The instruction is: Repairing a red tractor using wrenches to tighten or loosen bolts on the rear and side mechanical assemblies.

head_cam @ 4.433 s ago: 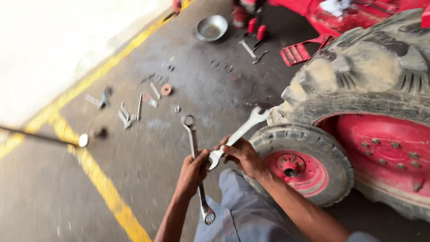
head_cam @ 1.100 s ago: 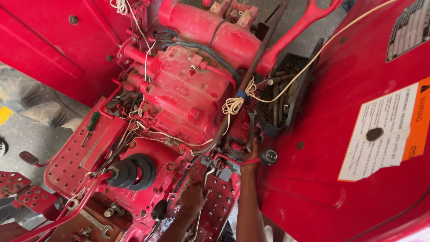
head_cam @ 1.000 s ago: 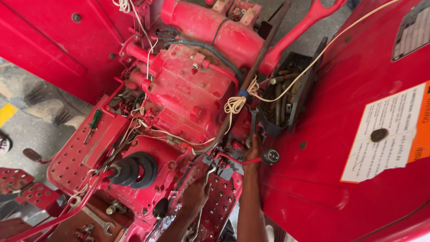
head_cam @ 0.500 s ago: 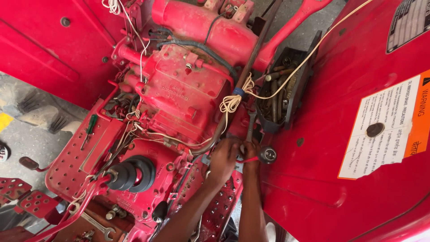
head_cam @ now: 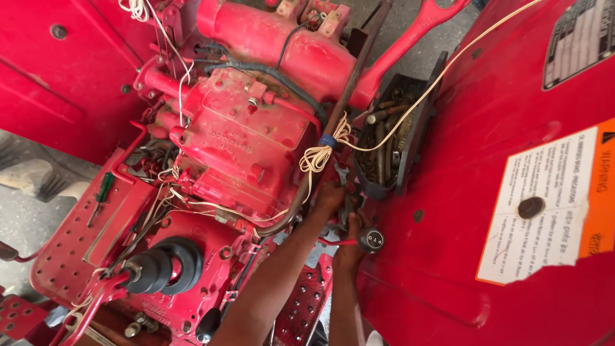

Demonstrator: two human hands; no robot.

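- The left hand (head_cam: 330,195) and right hand (head_cam: 351,240) meet deep in the narrow gap between the red gearbox housing (head_cam: 246,144) and the red fender (head_cam: 500,192), both reaching up from the bottom of the view.
- A spanner (head_cam: 344,192) stands between the two hands, its grey jaw end showing just above the left fingers (head_cam: 334,187); those fingers look clenched round its shaft, though shadow hides much of the grip.
- The right fingers (head_cam: 353,221) curl upward just below the left hand, touching the lower part of the same tool or the fitting behind it; I cannot tell which, nor whether they grip.
- The step in hand appears to be seating the spanner on a fastener down in that gap. Turning it calls for short strokes, since the housing and fender crowd the tool on both sides.
- Just right of the right hand is a small round black knob (head_cam: 371,240) on a red stem.
- Above the fingers, a coil of pale cord (head_cam: 315,157) is tied to a dark curved rod (head_cam: 349,96).
- Farther right of the fingers, an open black box (head_cam: 391,138) holds rusty tools.
- Well left of the hands, a black rubber boot (head_cam: 163,266) sits beside a perforated red footplate (head_cam: 70,243).
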